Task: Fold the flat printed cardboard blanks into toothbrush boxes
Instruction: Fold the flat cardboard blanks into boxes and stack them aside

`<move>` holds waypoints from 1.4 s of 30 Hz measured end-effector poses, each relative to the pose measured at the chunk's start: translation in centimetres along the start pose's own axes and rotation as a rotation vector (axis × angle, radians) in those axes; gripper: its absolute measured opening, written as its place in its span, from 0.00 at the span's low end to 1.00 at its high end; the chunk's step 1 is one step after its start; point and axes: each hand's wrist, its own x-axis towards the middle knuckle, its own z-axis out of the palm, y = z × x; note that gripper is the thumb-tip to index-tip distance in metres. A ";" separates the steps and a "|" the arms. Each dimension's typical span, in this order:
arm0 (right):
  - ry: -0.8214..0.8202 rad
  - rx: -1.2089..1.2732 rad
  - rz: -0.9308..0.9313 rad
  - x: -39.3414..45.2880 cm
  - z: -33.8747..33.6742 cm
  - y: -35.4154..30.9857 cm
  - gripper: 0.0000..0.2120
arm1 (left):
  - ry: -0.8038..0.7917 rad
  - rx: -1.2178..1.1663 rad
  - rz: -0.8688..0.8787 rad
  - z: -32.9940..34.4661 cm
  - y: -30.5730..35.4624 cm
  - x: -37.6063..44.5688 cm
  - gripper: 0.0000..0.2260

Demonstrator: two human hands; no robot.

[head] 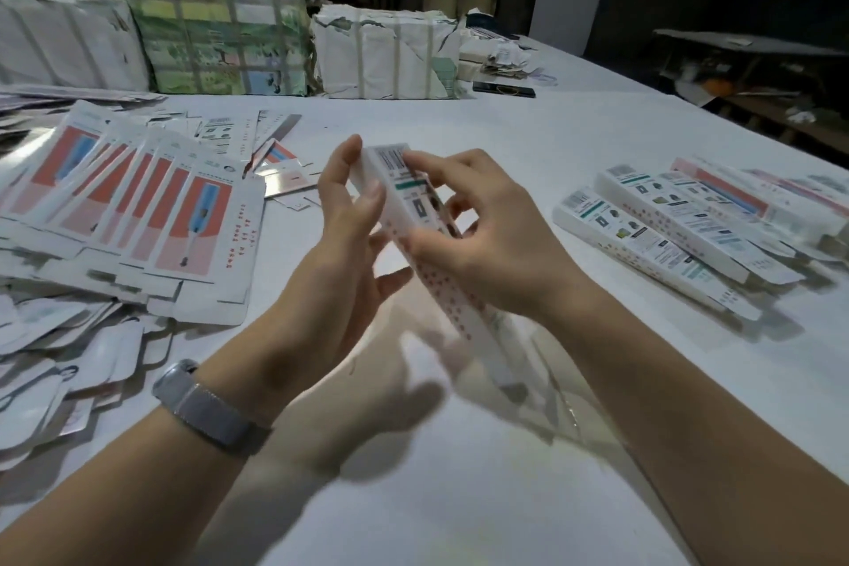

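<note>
Both hands hold one long box (416, 216) tilted above the white worktop (459, 496): the left hand (349, 216) curls around its left side, the right hand (478, 225) pinches its barcode end and right edge. Flat blanks (138, 207) fan out left; folded boxes (680, 225) lie right, bare surface between them.

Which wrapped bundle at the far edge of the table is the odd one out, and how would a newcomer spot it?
Start at the white table and look to its far edge, where three strapped bundles stand in a row. The middle bundle is the one: its wrapper is printed green and yellow, while both neighbours are plain white.
</note>
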 end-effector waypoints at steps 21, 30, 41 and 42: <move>0.651 -0.782 0.379 3.0 -12.7 10.9 0.19 | 0.037 0.452 -0.013 -2.5 -3.1 1.2 0.14; 0.230 -0.332 -0.123 1.4 -2.4 4.0 0.10 | 0.132 1.520 -0.249 -5.2 -0.9 1.9 0.21; -0.067 -0.200 -0.193 0.2 1.3 2.9 0.08 | 0.117 1.694 -0.396 -7.1 -0.4 1.7 0.15; -0.064 -0.191 -0.190 0.2 1.3 3.0 0.08 | 0.113 1.667 -0.360 -7.0 -0.3 1.6 0.17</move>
